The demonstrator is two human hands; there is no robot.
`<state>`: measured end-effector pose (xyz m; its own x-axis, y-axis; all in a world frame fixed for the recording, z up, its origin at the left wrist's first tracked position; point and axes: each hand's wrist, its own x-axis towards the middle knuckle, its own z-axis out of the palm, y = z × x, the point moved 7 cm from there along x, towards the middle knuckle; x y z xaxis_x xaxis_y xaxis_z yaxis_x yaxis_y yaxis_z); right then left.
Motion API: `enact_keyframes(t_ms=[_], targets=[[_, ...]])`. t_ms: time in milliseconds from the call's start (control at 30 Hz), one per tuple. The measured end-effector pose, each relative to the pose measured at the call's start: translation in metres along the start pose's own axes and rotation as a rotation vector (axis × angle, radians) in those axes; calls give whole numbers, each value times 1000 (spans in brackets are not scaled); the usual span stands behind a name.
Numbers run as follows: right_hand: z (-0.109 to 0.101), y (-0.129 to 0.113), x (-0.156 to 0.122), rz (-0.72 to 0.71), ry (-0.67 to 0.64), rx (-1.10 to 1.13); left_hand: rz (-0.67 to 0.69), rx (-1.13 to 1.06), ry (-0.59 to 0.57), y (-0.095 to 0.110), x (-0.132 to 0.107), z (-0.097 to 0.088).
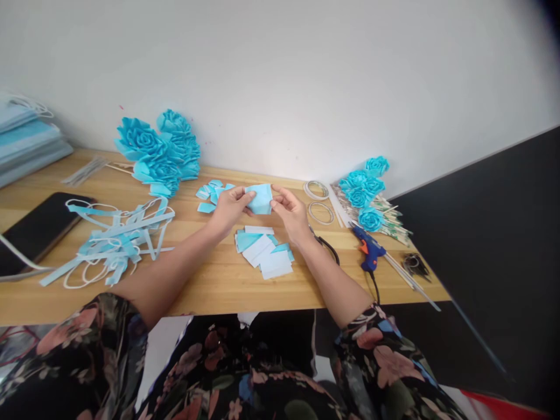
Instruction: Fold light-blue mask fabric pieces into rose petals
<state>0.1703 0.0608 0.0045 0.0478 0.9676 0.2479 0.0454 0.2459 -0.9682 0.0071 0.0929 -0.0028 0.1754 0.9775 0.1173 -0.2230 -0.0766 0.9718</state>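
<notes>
Between my two hands, above the wooden table, is a light blue square of face-mask fabric. My left hand pinches its left side between thumb and fingers. At the right edge, my right hand grips the same square with thumb and fingertips. Below the hands lies a loose pile of blue and white cut pieces. Close behind my left hand sits a small heap of blue cut petals.
Left: blue fabric flowers, tangled mask strips and ear loops, a black phone, stacked masks. Right: tape rolls, smaller blue roses, a blue glue gun, scissors-like dark item. A wall stands behind.
</notes>
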Motion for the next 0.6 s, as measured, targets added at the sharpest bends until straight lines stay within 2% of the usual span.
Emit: enact_keyframes(t_ms=[167, 400, 600], targets=[[0, -1, -1, 17, -19, -26, 1, -8, -4, 3, -2, 0], [9, 7, 0, 81, -141, 45, 15, 99, -55, 3, -4, 6], [5, 10, 2, 72, -92, 57, 20, 135, -47, 1, -3, 3]])
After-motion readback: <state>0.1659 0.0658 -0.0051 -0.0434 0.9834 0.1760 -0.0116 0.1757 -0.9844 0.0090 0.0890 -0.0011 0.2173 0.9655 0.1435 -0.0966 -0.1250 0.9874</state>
